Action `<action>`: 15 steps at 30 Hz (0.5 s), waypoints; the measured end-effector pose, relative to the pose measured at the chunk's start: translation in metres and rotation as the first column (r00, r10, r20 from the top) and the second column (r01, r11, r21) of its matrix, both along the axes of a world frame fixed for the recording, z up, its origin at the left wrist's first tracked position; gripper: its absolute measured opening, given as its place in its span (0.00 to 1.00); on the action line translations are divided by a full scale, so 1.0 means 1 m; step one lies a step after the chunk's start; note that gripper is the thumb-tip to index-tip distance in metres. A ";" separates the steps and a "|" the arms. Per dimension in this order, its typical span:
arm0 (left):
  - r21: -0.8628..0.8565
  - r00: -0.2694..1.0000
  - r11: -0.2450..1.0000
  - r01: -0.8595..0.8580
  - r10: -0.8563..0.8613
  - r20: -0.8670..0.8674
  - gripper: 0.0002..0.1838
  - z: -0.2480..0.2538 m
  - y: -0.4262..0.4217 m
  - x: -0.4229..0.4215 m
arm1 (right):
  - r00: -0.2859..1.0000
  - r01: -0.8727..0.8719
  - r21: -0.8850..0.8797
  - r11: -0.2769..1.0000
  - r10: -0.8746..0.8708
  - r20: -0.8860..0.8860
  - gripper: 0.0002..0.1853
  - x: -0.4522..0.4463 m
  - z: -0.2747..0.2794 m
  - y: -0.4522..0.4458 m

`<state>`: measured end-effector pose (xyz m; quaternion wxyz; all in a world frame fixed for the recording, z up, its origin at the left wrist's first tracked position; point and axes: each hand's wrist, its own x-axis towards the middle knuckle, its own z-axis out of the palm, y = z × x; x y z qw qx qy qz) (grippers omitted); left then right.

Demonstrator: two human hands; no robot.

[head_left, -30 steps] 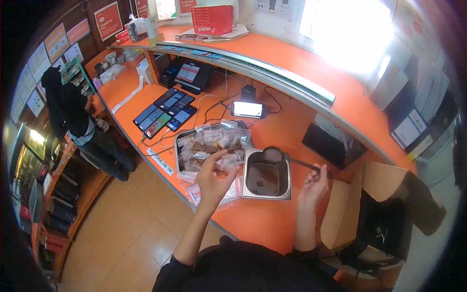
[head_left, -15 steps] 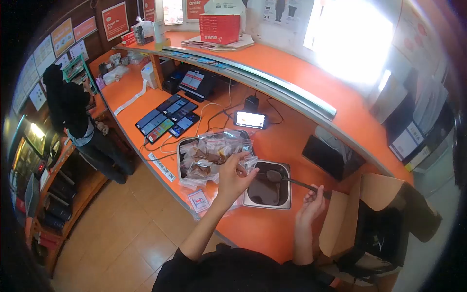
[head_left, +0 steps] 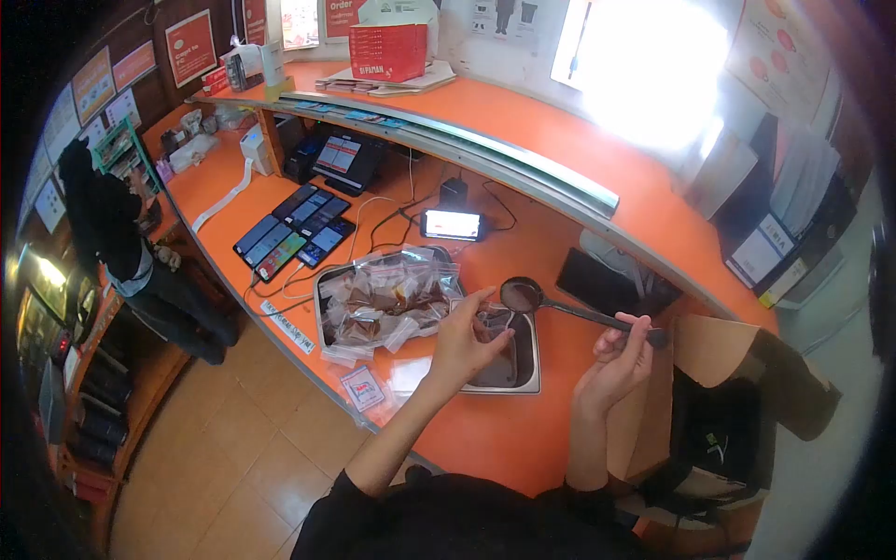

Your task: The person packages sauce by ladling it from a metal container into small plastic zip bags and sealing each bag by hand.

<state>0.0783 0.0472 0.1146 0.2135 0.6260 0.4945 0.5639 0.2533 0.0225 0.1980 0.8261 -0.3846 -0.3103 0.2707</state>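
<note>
My right hand (head_left: 616,364) is closed around the handle of a black ladle (head_left: 521,296), whose bowl holds dark brown sauce. The bowl hangs above the back edge of a steel container (head_left: 530,381) of similar sauce. In my left hand (head_left: 464,343), thumb and fingers curve around a small clear plastic bag (head_left: 495,317), partly hidden, over the container's left side. Left of that hand, a steel tray (head_left: 322,313) is heaped with clear bags, several with brown sauce inside (head_left: 369,327). Flat clear bags (head_left: 409,376) lie on the counter just below the tray.
Several phones (head_left: 294,229) with cables lie beyond the tray, and another lit phone (head_left: 453,224) stands behind. A black tablet (head_left: 616,280) and an open cardboard box (head_left: 719,350) are at right. A co-worker (head_left: 112,224) in black stands far left. A raised shelf (head_left: 523,121) runs along the back.
The ladle has risen out of the sauce container, its bowl now filled, as my right hand lifted. My left hand's thumb and fingers have spread wider around the bag. The camera view has shifted slightly.
</note>
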 end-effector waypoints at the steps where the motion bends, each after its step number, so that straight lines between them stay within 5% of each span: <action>1: -0.010 0.999 1.000 0.027 -0.027 0.026 0.38 0.000 0.000 0.001 | 1.000 0.000 -0.001 1.000 0.000 0.002 0.21 -0.001 0.000 -0.001; 10: -0.008 0.997 0.997 0.077 -0.077 0.008 0.40 0.001 -0.003 0.001 | 0.951 0.050 0.193 0.980 -0.106 0.290 0.20 -0.009 0.005 -0.012; 15: -0.026 0.995 0.996 0.088 -0.087 0.046 0.39 0.000 -0.004 0.001 | 0.822 0.011 0.481 0.877 -0.282 0.495 0.19 -0.013 0.012 -0.020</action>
